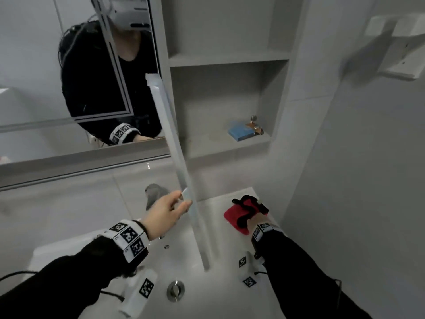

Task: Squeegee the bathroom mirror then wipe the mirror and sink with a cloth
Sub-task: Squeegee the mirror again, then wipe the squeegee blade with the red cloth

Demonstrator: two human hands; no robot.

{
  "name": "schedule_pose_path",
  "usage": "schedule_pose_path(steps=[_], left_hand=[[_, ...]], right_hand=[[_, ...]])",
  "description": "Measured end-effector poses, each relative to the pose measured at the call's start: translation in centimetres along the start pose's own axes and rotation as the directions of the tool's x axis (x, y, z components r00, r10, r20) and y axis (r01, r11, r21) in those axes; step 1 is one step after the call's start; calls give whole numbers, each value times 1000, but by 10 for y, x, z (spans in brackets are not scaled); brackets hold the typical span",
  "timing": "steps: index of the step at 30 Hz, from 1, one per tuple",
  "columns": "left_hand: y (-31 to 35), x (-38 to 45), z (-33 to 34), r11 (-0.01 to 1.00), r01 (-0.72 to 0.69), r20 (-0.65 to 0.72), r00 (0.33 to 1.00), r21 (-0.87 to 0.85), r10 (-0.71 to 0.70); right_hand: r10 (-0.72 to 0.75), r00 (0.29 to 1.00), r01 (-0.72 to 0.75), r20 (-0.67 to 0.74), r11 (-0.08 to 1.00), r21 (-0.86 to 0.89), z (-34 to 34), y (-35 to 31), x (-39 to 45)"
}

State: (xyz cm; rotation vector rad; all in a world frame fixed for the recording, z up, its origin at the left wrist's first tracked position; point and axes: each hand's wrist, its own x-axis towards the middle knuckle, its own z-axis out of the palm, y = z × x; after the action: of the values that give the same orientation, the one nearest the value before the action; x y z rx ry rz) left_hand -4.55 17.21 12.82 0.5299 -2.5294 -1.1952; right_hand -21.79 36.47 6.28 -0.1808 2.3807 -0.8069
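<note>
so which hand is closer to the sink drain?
Left, though it's close. The left hand pinches the mirror door's edge up behind the drain; the right hand holds a red thing at the sink's right corner.

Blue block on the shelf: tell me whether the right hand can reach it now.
Probably yes. The blue block lies in an open-fronted niche above the right hand, and the mirror door stands left of that path. The hand rests on a red pad, though.

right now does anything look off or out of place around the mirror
The mirror door is swung open, edge-on over the sink, with the left hand pinching its lower edge. A faint stain marks the shelf.
</note>
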Motion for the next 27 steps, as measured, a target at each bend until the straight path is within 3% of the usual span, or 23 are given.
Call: schedule_pose_path(steps=[3, 7, 11, 16, 18, 22, 25, 26, 27], left_hand=[[-9, 1, 18, 998, 10, 80, 997, 54, -15], [-16, 10, 35, 996, 7, 155, 988, 90, -21], [-19, 14, 40, 994, 6, 206, 978, 110, -29], [-22, 13, 39, 997, -8, 290, 957, 76, -14], [-23, 8, 38, 998, -24, 303, 953, 54, 7], [-25, -4, 32, 993, -86, 286, 956, 83, 59], [-24, -9, 29, 989, -91, 291, 955, 113, 54], [-24, -10, 28, 989, -80, 288, 957, 124, 42], [-22, -10, 27, 989, -66, 286, 958, 131, 26]], right_hand=[[12, 999, -19, -53, 991, -132, 2, 0, 24], [138, 987, -158, -78, 900, -407, 9, -2, 39], [201, 979, -198, -41, 872, -447, 14, 0, 57], [265, 961, -276, -79, 935, -223, 23, 4, 85], [264, 963, -271, -63, 939, -211, 26, 9, 94], [93, 995, -72, 45, 934, -351, 32, 17, 97], [-59, 998, 60, 9, 998, -20, 31, 9, 83], [-123, 990, 132, -72, 982, 136, 29, 8, 82], [-91, 990, 121, -108, 941, 316, 27, 7, 75]])
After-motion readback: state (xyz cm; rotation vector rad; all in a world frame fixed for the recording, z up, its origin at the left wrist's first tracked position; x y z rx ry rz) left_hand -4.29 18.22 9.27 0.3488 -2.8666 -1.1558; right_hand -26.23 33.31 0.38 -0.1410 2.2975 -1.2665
